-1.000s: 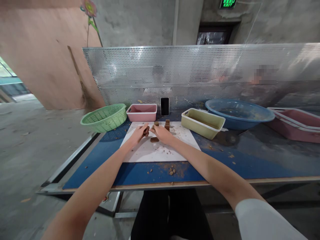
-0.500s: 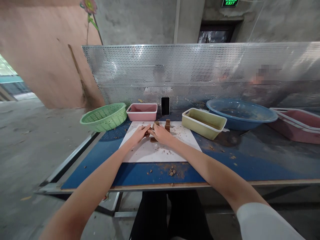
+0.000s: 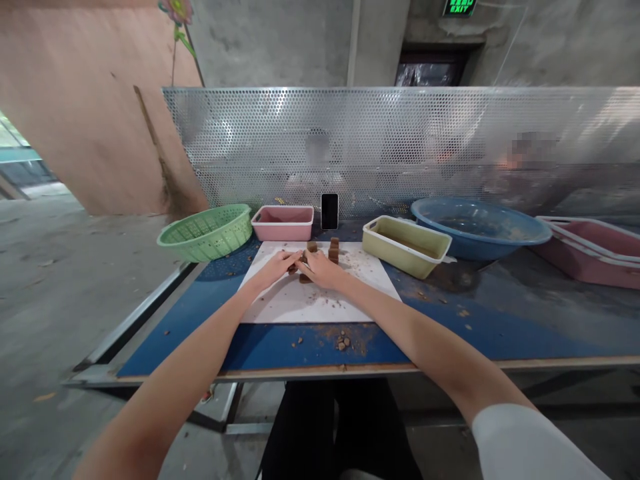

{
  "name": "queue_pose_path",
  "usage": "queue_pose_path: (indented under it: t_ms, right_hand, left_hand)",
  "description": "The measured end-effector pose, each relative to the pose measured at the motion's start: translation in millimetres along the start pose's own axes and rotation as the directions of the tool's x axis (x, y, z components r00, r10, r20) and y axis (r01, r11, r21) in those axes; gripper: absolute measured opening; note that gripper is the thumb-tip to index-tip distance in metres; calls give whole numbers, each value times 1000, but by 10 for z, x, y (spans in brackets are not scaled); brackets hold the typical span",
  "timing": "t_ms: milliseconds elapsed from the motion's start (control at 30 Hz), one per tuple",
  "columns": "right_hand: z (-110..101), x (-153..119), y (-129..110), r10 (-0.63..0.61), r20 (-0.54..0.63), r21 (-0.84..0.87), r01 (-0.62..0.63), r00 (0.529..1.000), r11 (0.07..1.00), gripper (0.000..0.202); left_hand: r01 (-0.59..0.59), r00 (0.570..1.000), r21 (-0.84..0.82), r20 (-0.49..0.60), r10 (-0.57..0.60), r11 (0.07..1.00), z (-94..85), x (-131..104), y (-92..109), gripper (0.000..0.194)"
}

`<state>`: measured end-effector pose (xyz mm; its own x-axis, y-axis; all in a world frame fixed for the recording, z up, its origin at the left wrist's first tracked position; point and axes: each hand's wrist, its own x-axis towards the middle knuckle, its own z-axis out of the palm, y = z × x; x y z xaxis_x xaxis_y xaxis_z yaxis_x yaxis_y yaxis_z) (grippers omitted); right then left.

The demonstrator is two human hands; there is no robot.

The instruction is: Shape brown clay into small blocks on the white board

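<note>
Closely, the bare left hand (image 3: 276, 268) and right hand (image 3: 323, 271) meet at brown, clay-like lumps (image 3: 292, 271) over a flat white board (image 3: 285, 307); whether either grip pinches one cannot be told.

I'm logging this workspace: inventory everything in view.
Pieces: several, brown, on board
Board: one, white, on table
Table: one, blue, centre
Crumbs: many, brown, on table
Basket: one, green, left
Rear tub: one, pink, behind board
Phone: one, black, behind board
Middle tub: one, olive, board's right
Basin: one, blue, farther right
End tub: at least one, reddish, far right
Panel: one, silver, behind table
Broom: one, brown, left background
Flower: one, pink, upper left
Exit sign: one, green, top
Floor: one, grey, left
Trousers: one pair, black, below
Left hand, right hand: two, bare, at pieces
</note>
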<state>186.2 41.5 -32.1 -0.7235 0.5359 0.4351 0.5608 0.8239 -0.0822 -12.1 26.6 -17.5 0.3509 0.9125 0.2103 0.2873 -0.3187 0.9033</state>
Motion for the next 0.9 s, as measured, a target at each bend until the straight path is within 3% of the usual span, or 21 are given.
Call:
queue_pose_path:
  t_ms: [200, 367, 567, 900]
  right_hand:
    - [52, 14, 78, -121, 49, -69, 125, 991, 990, 36]
    - [31, 21, 76, -123, 46, -53, 126, 991, 991, 35]
    - [-42, 11, 35, -169, 126, -191, 191, 978, 963, 37]
    - [-7, 40, 26, -126, 70, -96, 132, 990, 987, 29]
  left_hand:
    - [-22, 1000, 0, 3, 22, 1000, 0, -9, 31, 55]
    - [-9, 999, 39, -46, 11, 999, 24, -11, 62, 55]
    - [-35, 994, 139, -98, 49, 990, 32, -35, 123, 60]
    - [-31, 984, 166, -169, 59, 986, 65, -55, 193, 59]
